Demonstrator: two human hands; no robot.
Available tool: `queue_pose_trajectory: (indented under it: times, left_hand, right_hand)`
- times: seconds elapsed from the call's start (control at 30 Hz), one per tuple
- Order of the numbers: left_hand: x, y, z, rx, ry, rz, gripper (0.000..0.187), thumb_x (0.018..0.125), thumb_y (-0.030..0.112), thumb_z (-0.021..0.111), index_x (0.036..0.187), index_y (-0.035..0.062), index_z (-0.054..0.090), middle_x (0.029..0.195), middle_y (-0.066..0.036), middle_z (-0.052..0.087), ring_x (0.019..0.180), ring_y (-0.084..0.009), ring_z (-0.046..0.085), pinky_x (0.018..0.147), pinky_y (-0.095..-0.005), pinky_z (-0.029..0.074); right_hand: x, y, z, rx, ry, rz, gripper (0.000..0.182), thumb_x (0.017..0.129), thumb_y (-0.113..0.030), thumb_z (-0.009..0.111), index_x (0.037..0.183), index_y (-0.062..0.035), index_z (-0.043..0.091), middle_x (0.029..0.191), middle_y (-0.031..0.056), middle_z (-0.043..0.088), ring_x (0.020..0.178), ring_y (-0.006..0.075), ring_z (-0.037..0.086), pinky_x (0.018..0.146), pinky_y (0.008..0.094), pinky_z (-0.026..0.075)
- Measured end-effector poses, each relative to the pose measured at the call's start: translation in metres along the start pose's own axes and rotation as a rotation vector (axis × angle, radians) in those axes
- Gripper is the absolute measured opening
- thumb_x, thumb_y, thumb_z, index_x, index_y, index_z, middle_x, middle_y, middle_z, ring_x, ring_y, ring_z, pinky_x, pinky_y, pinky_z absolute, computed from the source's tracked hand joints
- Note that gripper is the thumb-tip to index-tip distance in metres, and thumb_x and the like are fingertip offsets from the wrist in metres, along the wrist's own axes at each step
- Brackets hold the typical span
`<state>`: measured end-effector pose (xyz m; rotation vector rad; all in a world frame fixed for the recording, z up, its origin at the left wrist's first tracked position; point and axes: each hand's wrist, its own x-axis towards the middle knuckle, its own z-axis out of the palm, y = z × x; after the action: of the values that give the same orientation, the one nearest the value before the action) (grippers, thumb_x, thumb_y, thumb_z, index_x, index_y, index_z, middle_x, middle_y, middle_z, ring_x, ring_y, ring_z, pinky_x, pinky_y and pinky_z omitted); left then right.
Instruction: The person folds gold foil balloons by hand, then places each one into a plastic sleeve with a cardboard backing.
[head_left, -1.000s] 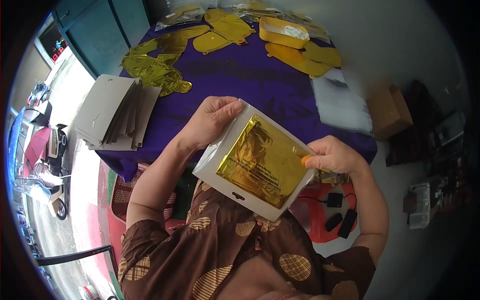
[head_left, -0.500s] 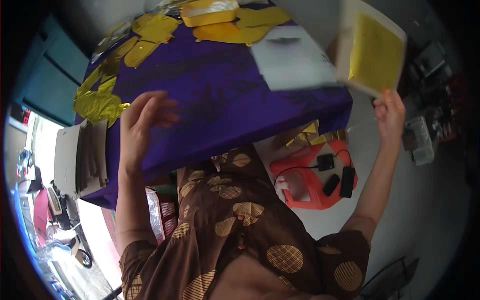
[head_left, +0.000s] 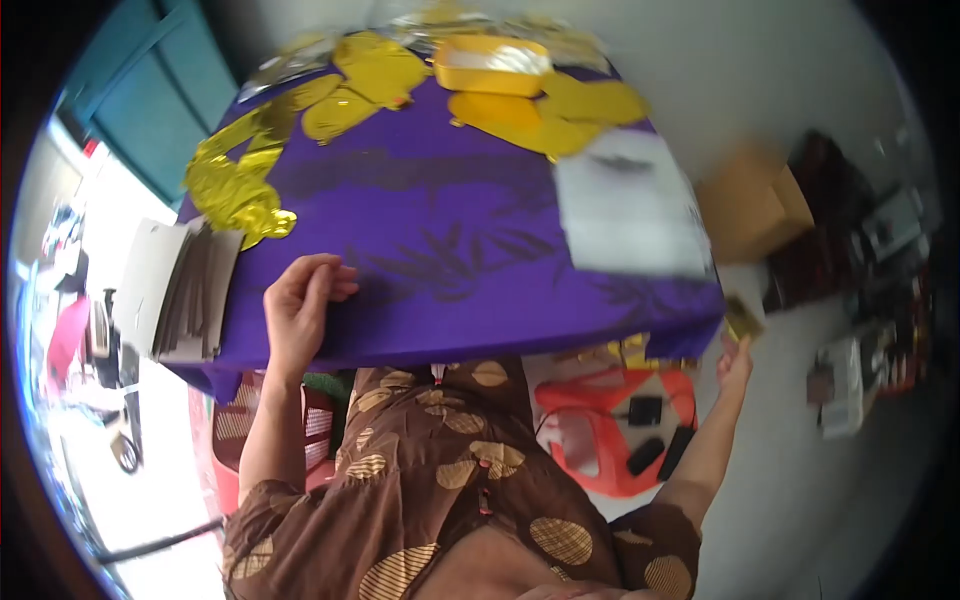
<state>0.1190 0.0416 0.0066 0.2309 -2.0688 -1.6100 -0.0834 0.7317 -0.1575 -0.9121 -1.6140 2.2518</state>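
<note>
My left hand (head_left: 300,300) is over the near left part of the purple cloth (head_left: 400,330); its fingers are loosely curled together and hold nothing I can see. Close to it on the left stands a row of grey cardboard sheets (head_left: 185,290), upright at the table's edge. Low beyond the right table corner, my right hand (head_left: 735,365) grips a card with a yellow sheet (head_left: 742,318), now seen nearly edge-on and blurred. A white sheet (head_left: 635,210) lies flat on the table's right side.
Yellow foil balloons (head_left: 370,75) lie flat around a yellow tray (head_left: 490,68) at the back. Below the table's front right stands a red plastic stool (head_left: 590,400) with black devices on it. A cardboard box (head_left: 750,205) is beyond the right edge; a basket (head_left: 240,430) sits below left.
My right hand has lowered the card from beside the table to below its right corner, turning it edge-on. My left hand has moved lower in view and its fingers have curled in. The view has shifted.
</note>
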Motion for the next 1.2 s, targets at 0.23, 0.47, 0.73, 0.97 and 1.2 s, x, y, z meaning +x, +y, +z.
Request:
queue_pose_trajectory:
  times: [0.23,0.47,0.73,0.97,1.2]
  left_hand:
    - [-0.005,0.010,-0.006,0.129,0.050,0.027,0.017,0.098,0.007,0.054,0.104,-0.0059,0.064,0.087,-0.011,0.071,0.079,-0.0143,0.070,0.070,-0.0267,0.056]
    - [-0.011,0.068,0.013,-0.100,-0.216,-0.184,0.025,0.097,0.004,0.052,0.120,-0.0019,0.059,0.108,-0.009,0.068,0.076,-0.0117,0.068,0.063,-0.0234,0.055]
    - [-0.012,0.090,0.039,-0.826,-0.662,-0.303,0.060,0.093,0.001,0.060,0.145,0.0006,0.030,0.141,-0.019,0.046,0.088,-0.0186,0.069,0.062,-0.0263,0.058]
    - [-0.037,0.076,-0.060,-0.526,-0.294,-0.534,0.010,0.094,0.007,0.061,0.094,-0.0025,0.063,0.072,-0.011,0.068,0.058,-0.0156,0.066,0.051,-0.0255,0.054]
    - [-0.128,0.063,-0.246,-0.135,0.262,-0.287,0.008,0.084,0.002,0.061,0.079,-0.0032,0.065,0.071,-0.014,0.068,0.051,-0.0171,0.063,0.043,-0.0270,0.049]
  right_hand:
    - [0.089,-0.037,0.055,0.014,0.077,-0.182,0.055,0.099,-0.048,0.047,0.118,0.0013,0.059,0.081,0.0058,0.065,0.045,0.0101,0.039,0.036,0.0217,0.026]
    - [-0.223,-0.153,0.264,0.091,-0.660,-0.466,0.045,0.104,-0.033,0.037,0.126,0.0015,0.055,0.070,-0.0001,0.055,0.044,0.0010,0.030,0.037,0.0164,0.023]
    - [-0.413,-0.052,0.369,0.060,-1.715,-0.166,0.068,0.102,-0.051,0.031,0.114,0.0104,0.056,0.063,0.0080,0.054,0.047,0.0064,0.038,0.045,0.0194,0.026]
    - [-0.461,0.001,0.435,0.076,-1.989,-0.261,0.058,0.103,-0.040,0.038,0.134,0.0084,0.047,0.125,0.0158,0.056,0.105,0.0177,0.051,0.092,0.0314,0.042]
    - [-0.427,0.038,0.447,-0.364,-1.763,-0.660,0.037,0.101,-0.017,0.044,0.127,0.0071,0.055,0.128,0.0129,0.056,0.105,0.0182,0.053,0.094,0.0292,0.043]
